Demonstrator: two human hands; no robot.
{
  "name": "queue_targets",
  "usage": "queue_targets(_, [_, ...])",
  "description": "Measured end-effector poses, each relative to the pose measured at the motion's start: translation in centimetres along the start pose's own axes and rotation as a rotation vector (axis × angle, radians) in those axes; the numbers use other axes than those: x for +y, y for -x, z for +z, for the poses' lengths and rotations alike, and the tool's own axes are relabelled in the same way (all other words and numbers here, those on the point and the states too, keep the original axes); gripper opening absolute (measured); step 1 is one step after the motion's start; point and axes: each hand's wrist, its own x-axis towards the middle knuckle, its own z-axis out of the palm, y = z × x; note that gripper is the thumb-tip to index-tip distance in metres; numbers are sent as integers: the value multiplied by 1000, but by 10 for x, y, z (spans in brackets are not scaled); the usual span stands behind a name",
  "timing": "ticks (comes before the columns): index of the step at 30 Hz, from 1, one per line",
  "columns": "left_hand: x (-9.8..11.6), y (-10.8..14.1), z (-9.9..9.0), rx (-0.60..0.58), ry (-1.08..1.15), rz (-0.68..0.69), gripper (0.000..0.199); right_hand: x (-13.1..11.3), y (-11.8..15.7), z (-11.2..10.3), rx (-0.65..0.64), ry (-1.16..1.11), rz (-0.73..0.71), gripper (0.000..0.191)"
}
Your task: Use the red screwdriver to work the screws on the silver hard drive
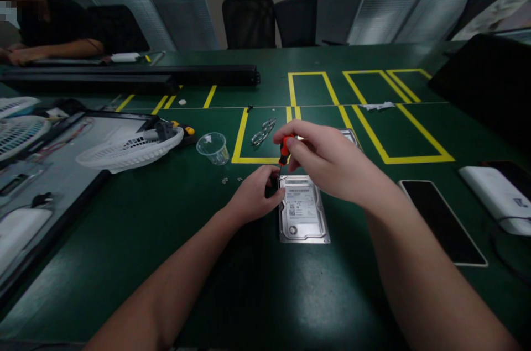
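Note:
A silver hard drive (302,213) with a white label lies flat on the green table in front of me. My right hand (327,160) grips a small red-and-black screwdriver (284,149) from above, its thin shaft pointing down at the drive's far left corner. At that same corner, my left hand (259,193) steadies the drive, thumb on its left edge and fingers curled near the screwdriver's tip. Whether the tip sits in a screw cannot be made out. Several tiny screws (225,180) lie left of my left hand, near a clear plastic cup (213,148).
Past my right hand lies another metallic item (349,136), partly hidden. Glasses (263,131) rest inside yellow tape. A phone (443,222) and a white power bank (500,196) are at right. White fan grilles (133,149) stand left; black bars (136,77) lie beyond, near a seated person (58,30).

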Motion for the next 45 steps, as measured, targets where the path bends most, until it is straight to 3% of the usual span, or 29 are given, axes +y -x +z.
queue_targets(14, [1, -1, 0, -4, -18, -5, 29, 2, 0, 6, 53, -27, -34, 4])
queue_targets(18, [1, 0, -1, -7, -7, 20, 26, 0, 0, 7, 26, -42, -52, 7])
queue_targets(22, [2, -1, -1, -3, -7, 19, 24, -2, 0, 5, 8, -34, -34, 22])
queue_targets(30, [3, -1, 0, -13, -17, -15, 26, 0, -1, 5, 15, -17, -9, 27])
queue_targets(45, [2, -1, 1, -6, -2, -11, 26, 0, 0, 10, 8, -54, -58, 4])
